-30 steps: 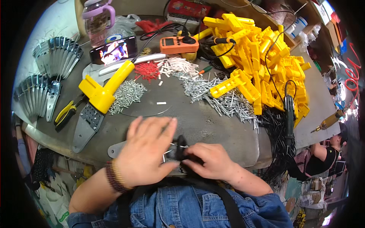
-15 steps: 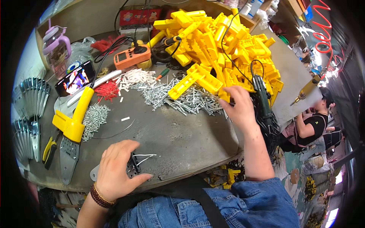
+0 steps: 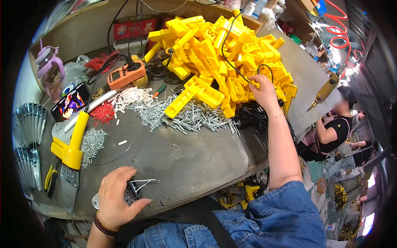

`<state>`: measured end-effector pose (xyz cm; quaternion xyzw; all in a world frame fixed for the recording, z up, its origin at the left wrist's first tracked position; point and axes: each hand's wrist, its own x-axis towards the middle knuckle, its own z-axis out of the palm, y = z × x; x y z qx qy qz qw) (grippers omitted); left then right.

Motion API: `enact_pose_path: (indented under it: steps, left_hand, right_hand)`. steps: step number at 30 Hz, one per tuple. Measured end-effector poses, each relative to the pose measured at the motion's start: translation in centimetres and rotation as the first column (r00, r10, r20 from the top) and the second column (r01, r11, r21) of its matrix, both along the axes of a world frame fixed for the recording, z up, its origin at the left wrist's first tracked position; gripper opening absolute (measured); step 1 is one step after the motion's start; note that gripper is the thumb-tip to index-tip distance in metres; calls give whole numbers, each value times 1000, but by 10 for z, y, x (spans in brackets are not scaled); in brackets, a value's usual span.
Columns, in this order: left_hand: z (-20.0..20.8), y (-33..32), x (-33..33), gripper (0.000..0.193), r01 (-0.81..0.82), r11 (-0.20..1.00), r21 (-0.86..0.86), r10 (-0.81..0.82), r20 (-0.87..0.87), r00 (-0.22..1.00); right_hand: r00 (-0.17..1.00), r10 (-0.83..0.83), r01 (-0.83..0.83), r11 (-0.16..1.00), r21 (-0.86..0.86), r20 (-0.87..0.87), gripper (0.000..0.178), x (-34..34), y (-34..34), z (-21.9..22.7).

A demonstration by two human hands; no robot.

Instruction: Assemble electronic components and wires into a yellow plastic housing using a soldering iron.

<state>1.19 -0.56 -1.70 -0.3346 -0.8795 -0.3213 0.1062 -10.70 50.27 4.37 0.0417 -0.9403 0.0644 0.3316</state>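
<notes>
My left hand [image 3: 118, 194] is curled over a perforated metal plate [image 3: 95, 201] on the near edge of the bench, its thumb and fingers either side. A black part [image 3: 133, 189] with thin white wires sticks out from the palm; the hand covers the rest. At the right side of the heap of yellow plastic housings [image 3: 231, 53], my right hand [image 3: 263, 91] has its fingers bent round the upper end of a dark corded electric screwdriver, mostly hidden behind the hand and forearm. A loose yellow housing [image 3: 194, 96] lies across silver screws [image 3: 202, 120], left of that hand.
On the left stand an assembled yellow-handled piece [image 3: 70, 153], pliers [image 3: 51, 180], fanned metal blades [image 3: 31, 124], a lit phone [image 3: 70, 103] and a lidded bottle [image 3: 50, 74]. An orange meter [image 3: 126, 75] sits behind white and red sleeves. A brass-coloured driver [image 3: 324, 93] hangs right; a person sits beyond.
My right hand has moved up and right, onto the dark screwdriver, with its fingers closing in. My left hand stays over the plate. The whole view has shifted slightly.
</notes>
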Motion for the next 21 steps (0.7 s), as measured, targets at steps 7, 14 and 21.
enact_pose_path:
  steps: [7, 14, 21]
  left_hand:
    - [-4, -1, 2, 68, -34, 999, -22, 34, -6, 999]
    - [-5, 0, 2, 68, -20, 1000, -15, 20, -21, 1000]
    - [0, -1, 1, 66, -37, 998, 55, 38, -18, 999]
  right_hand:
    - [990, 130, -127, 990, -64, 58, 30, -68, -82, 1]
    - [989, -133, 132, 991, 28, 66, 58, -136, -96, 6]
    - [985, 147, -63, 789, -612, 88, 70, -141, -72, 46]
